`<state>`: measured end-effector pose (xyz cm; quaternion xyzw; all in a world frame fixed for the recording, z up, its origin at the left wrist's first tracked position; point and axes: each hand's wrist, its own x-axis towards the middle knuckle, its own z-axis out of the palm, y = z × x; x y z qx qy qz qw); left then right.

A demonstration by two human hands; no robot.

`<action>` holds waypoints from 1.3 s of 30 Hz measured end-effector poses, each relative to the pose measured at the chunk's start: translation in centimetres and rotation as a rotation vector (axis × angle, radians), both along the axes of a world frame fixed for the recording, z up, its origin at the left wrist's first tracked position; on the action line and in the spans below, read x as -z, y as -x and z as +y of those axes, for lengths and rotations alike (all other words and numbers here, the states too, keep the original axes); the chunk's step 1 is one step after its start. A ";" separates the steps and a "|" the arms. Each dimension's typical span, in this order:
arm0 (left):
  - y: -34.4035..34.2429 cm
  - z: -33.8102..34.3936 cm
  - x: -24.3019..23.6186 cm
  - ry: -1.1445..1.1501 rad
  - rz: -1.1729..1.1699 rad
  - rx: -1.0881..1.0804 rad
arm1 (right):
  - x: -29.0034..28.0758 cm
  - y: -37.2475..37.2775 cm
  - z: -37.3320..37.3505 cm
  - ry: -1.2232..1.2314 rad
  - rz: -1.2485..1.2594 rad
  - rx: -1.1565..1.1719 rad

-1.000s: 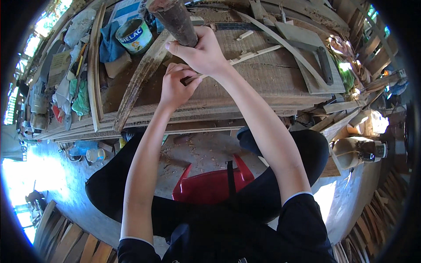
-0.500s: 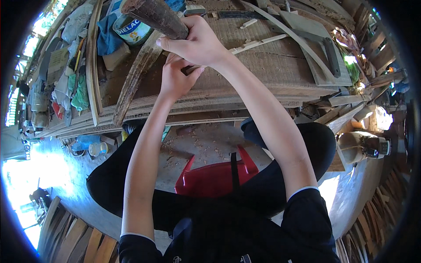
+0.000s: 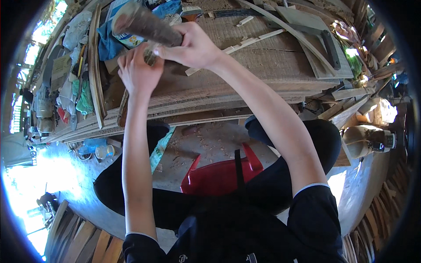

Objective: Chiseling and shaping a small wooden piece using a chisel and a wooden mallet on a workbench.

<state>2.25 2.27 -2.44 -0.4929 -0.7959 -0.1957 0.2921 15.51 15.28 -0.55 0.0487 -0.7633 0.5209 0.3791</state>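
Observation:
A thick, round wooden mallet point(image 3: 151, 27), dark and a little blurred, is gripped at its lower end by my right hand point(image 3: 195, 46). It points up and to the left over the workbench point(image 3: 263, 61). Just left of it, my left hand point(image 3: 141, 72) curls its fingers over a rough dark wooden strip point(image 3: 123, 109), which lies across the bench's near edge. My palm and wrist cover most of that strip; a bit of it shows by the thumb. The two hands are close together, the right thumb beside the left hand.
Thin light wood strips point(image 3: 237, 49) lie right of my hands, near a hand saw point(image 3: 330, 52) on a board. Behind the mallet are a tin point(image 3: 129, 40) and a blue cloth point(image 3: 107, 39). A red plastic stool point(image 3: 215, 176) stands between my legs, among shavings on the floor.
My left hand has moved left, from under the right hand onto the dark strip. The mallet has tipped lower and left in my right hand, which stays almost in place.

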 end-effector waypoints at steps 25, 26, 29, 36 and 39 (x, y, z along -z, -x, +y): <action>-4.8 -16.2 -16.0 0.150 -0.212 0.269 | -0.3 -0.7 -0.3 0.158 -0.147 -0.076; -4.5 -16.7 -16.2 0.050 -0.533 0.228 | -0.1 -0.9 -0.1 0.154 -0.138 -0.080; -3.0 -20.2 -19.7 -0.238 -0.834 0.334 | -1.2 -0.1 -1.0 0.162 -0.128 -0.100; -5.6 -15.9 -15.6 0.196 -0.285 0.111 | -0.5 -0.7 -0.2 0.101 -0.161 -0.015; -2.3 -18.1 -17.5 0.016 -0.809 0.254 | -0.3 -1.6 0.3 0.143 -0.204 -0.039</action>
